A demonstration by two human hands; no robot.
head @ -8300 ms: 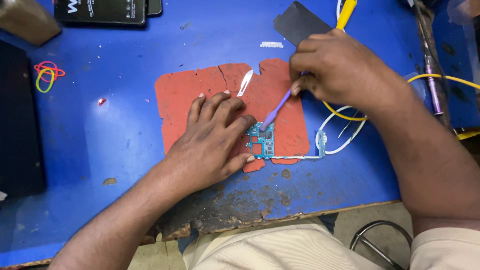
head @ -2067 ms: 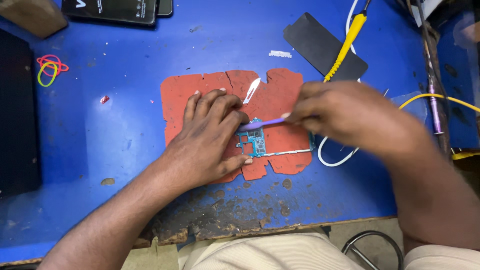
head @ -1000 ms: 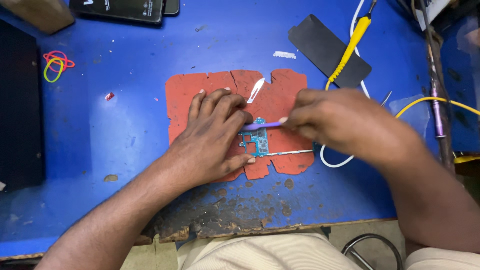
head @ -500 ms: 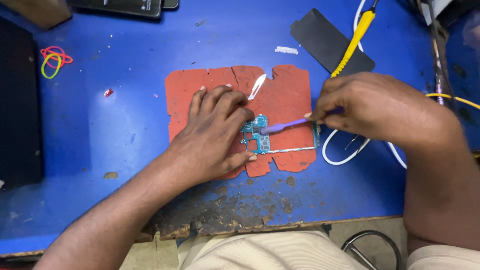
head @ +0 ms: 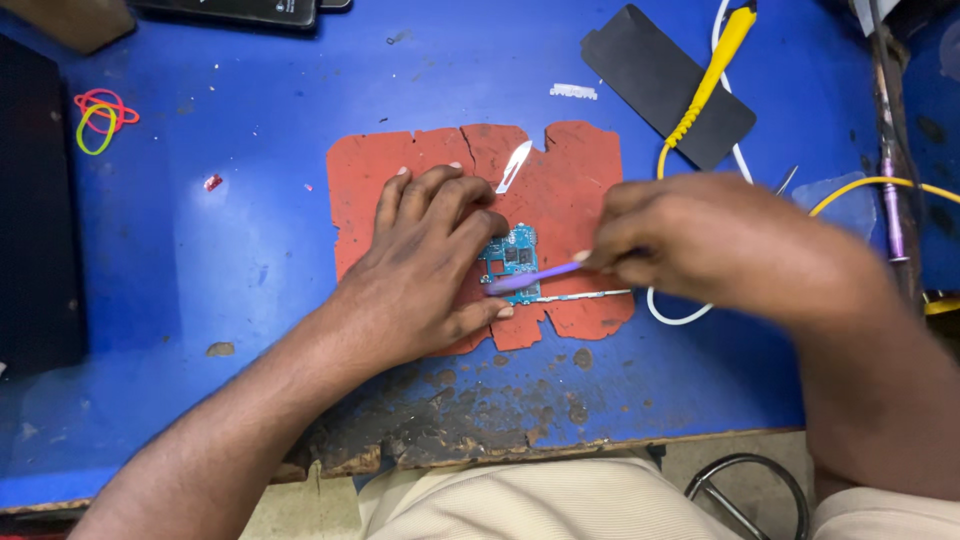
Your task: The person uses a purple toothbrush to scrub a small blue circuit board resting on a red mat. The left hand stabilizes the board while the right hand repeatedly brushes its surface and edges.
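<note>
Purple brush on a small circuit board, worked over a red mat.

The left hand (head: 425,265) presses flat on the red mat (head: 570,185), pinning the teal circuit board (head: 513,258); the right hand (head: 720,245) pinches the purple brush (head: 530,278), whose tip touches the board.

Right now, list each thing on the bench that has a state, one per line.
Left hand: flat on the circuit board, pinning it.
Right hand: pinching the purple tool.
Purple tool: tip on the board.
Circuit board: bare, lying on the red mat.
Red mat: flat, edges torn.
Blade: loose on the mat.
Rubber bands: loose, overlapping.
</note>
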